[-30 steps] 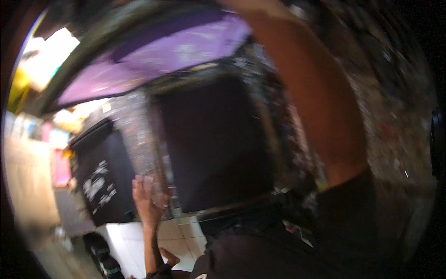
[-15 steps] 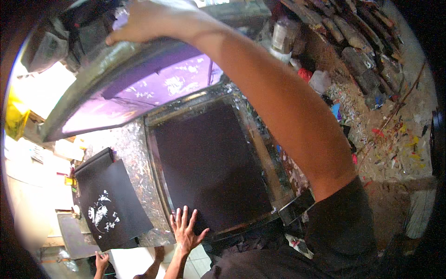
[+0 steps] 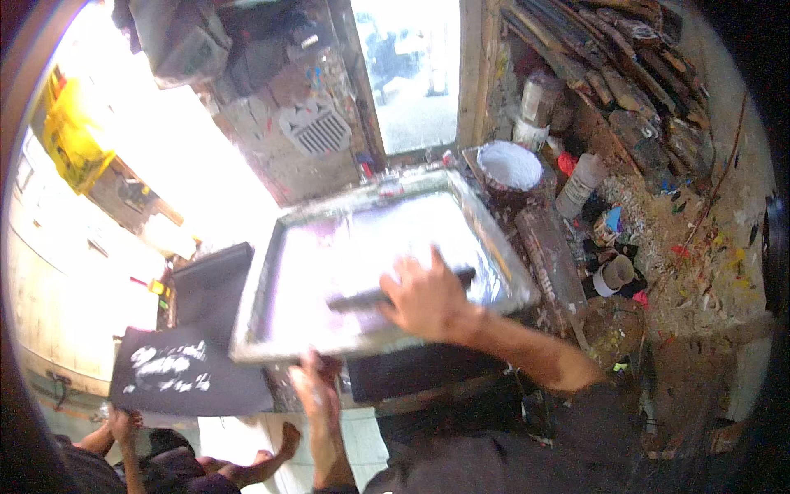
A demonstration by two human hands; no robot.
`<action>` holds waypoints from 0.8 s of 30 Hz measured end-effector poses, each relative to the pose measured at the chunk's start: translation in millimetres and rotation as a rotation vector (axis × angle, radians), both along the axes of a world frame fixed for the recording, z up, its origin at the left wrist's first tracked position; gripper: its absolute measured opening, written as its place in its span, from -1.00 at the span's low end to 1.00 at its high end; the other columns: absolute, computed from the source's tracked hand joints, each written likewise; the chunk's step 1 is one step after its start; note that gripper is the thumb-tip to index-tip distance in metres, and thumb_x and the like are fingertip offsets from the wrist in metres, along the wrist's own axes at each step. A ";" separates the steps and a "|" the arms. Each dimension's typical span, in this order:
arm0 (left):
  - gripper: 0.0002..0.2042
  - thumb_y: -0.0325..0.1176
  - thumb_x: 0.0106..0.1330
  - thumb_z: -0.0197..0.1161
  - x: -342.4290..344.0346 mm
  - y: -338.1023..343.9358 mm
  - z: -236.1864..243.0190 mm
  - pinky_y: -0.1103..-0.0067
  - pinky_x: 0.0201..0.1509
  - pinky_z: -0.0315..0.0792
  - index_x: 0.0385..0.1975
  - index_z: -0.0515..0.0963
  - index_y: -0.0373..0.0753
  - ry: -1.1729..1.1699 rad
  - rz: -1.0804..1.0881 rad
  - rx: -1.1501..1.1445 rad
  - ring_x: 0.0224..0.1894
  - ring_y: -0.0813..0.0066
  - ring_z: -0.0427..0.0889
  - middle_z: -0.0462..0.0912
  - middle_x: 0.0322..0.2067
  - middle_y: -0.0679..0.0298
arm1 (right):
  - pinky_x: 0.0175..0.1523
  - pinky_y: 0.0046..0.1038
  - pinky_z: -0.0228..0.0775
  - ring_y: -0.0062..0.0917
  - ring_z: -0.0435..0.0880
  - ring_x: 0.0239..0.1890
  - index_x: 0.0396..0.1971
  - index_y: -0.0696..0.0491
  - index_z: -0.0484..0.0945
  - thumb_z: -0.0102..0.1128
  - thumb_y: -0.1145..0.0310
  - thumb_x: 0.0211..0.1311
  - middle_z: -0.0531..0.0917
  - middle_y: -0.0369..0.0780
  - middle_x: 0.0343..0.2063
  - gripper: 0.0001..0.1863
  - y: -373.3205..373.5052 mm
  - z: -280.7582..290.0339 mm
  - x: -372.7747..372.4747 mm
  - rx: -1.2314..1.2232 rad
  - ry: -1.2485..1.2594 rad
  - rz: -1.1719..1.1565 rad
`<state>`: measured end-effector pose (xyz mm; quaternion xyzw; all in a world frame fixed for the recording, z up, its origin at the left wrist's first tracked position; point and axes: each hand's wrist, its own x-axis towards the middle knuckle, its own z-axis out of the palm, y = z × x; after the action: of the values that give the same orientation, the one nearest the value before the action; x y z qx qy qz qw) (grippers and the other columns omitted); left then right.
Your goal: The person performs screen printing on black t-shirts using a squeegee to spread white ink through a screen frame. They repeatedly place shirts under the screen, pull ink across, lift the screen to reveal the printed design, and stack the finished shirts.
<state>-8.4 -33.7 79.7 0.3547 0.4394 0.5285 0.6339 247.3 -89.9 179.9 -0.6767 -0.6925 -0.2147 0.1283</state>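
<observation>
A silkscreen frame (image 3: 255, 317) with a pale, purple-tinted mesh lies over the printing board in front of me, its near edge seeming slightly raised. Under that edge part of a black sheet (image 3: 428, 370) shows. My right hand (image 3: 436, 300) is closed around a dark squeegee (image 3: 350, 303), which rests across the mesh or just above it. At the frame's near edge, left of its middle, is my left hand (image 3: 317, 391), somewhat blurred, with its fingers gripping the rim. A black sheet with white print (image 3: 169, 387) lies to the left.
A co-worker's hands (image 3: 123, 424) touch the printed sheet at the lower left. A tub of white paint (image 3: 510, 165) stands beyond the frame's far right corner. Bottles, cups (image 3: 613, 276) and scraps litter the right side. Stacked wooden-handled pieces (image 3: 634, 90) lean at the far right.
The silkscreen frame has come down over the black sheet. My right hand has left its far rim and holds the squeegee. My left hand has gone from the board to the frame's near edge.
</observation>
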 end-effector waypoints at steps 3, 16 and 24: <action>-0.68 -0.38 0.42 0.25 -11.4 -14.4 -43.3 0.25 -0.04 0.70 -0.07 0.30 -0.45 0.009 -0.248 -0.237 -0.11 0.22 0.69 0.56 -0.06 -0.03 | -0.13 -0.06 0.51 -0.20 0.76 -0.33 -0.17 0.01 0.59 0.33 0.02 0.17 0.73 -0.16 -0.41 -0.60 0.6 -49.3 3.3 -0.461 0.360 0.001; -0.64 -0.29 0.39 0.33 -1.7 -28.4 -55.2 0.53 -0.31 0.55 -0.19 0.26 -0.34 0.113 -0.111 -0.291 -0.30 0.52 0.57 0.48 -0.24 0.17 | -0.01 -0.08 0.46 -0.38 0.72 -0.49 -0.32 -0.09 0.54 0.13 0.33 0.22 0.69 -0.27 -0.51 -0.94 137.8 -153.6 107.0 -0.036 -0.060 0.002; -0.55 -0.02 0.36 0.32 -14.5 1.7 2.2 0.41 -0.36 0.57 -0.34 0.45 -0.39 1.086 -0.861 -0.378 -0.46 0.29 0.73 0.70 -0.54 0.09 | -0.19 -0.22 0.53 -0.20 0.75 -0.32 -0.19 0.03 0.55 0.15 0.30 0.24 0.71 -0.15 -0.39 -0.81 108.9 -140.3 86.5 -0.400 0.203 0.045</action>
<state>-23.0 -32.0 81.9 0.5935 0.5979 -0.1047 0.5285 333.8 19.0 39.6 -0.6911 -0.7199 -0.0010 0.0652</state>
